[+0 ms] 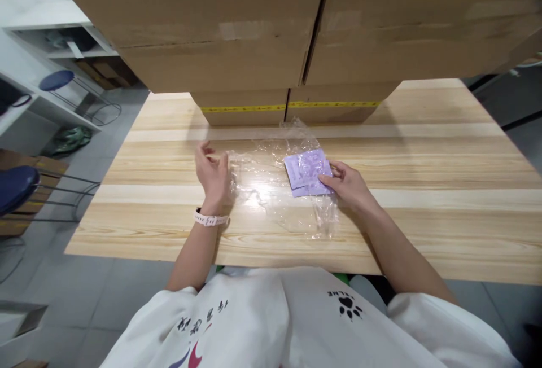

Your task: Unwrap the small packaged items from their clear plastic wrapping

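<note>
A small purple packet [307,171] lies flat on the wooden table [423,187], a little to the right of the person's middle line and well short of the cardboard boxes [296,46] at the far edge. It is roughly rectangular, and its long axis runs mostly left to right, tilted slightly so that the right end sits nearer the far side. It seems to consist of two layers, the lower one showing beneath the near edge. The packet sits inside or under a clear plastic bag [271,187], crumpled and shiny, which spreads out to the left and toward the person; whether the packet is fully enclosed cannot be told.

The right hand [349,184] comes in from the right, and its grip is narrow, with the fingertips [328,179] pinching the packet's right edge through or together with the plastic. The left hand [214,176] rests at the left end of the bag, touching the film. Its grip is loose, with the fingers [207,150] curled upward and slightly spread, closing on nothing firm. A pale watch strap [210,219] circles the left wrist.

The stacked boxes have a yellow tape line low across the front. The person wears a white shirt [296,317]. To the left of the table stand blue stools [17,187] and white shelving [42,74].
</note>
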`<act>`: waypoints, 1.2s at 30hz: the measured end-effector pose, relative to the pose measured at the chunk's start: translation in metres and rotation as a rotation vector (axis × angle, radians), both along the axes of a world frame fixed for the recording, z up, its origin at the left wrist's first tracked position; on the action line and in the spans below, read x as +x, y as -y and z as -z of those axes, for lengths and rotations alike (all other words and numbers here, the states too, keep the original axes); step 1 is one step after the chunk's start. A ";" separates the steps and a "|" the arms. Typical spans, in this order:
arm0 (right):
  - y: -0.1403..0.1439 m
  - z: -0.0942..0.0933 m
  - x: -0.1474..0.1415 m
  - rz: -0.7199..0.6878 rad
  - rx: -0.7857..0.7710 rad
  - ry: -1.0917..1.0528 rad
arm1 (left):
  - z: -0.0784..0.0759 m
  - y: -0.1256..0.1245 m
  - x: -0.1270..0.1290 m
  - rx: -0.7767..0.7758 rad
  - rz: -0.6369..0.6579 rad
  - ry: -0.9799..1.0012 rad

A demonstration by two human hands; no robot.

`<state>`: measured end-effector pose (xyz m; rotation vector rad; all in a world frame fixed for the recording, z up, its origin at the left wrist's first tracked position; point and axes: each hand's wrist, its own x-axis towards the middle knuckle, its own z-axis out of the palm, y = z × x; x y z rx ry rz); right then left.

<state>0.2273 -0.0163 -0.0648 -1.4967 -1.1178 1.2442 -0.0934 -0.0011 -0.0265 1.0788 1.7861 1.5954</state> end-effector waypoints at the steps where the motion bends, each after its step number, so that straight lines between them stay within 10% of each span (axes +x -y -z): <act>1: 0.002 -0.002 0.000 0.027 0.101 0.170 | -0.005 0.003 0.004 0.065 -0.005 -0.098; 5: 0.012 -0.009 -0.008 0.039 0.496 0.692 | -0.007 0.026 0.042 0.103 0.355 -0.135; 11: 0.022 -0.005 -0.026 -0.222 0.556 0.829 | 0.027 0.043 0.089 -0.011 0.909 -0.119; 24: 0.007 -0.006 -0.019 -0.083 -0.146 -0.443 | 0.052 0.033 0.076 -0.035 0.912 -0.799; 36: -0.028 -0.004 0.085 0.524 0.110 0.032 | 0.048 0.037 0.077 -0.021 0.851 -0.906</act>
